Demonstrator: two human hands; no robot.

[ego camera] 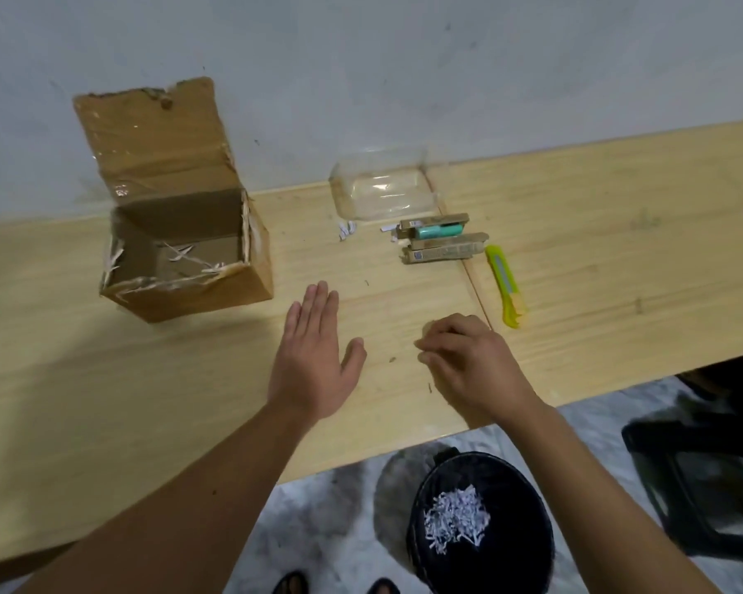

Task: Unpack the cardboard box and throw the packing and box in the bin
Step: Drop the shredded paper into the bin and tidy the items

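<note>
- My left hand [314,358] flat, fingers straight, over the tabletop [575,250].
- My right hand [468,362] curled; contents can't tell.
- Cardboard box [181,242] open, far left.
- Bin [481,525] on floor below, paper shreds [455,520] inside.

Box [181,246] left of knife [506,285]; bin [481,525] below table [618,233].

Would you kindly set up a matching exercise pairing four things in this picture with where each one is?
Things:
1. shredded paper
2. cardboard box
3. yellow knife
4. clear plastic tray

Places:
A. on the table's left part, lid up
B. by the wall, behind the small packets
C. in the black bin on the floor
D. right of the small packets

Pairs: 1-C, 2-A, 3-D, 4-B
</note>
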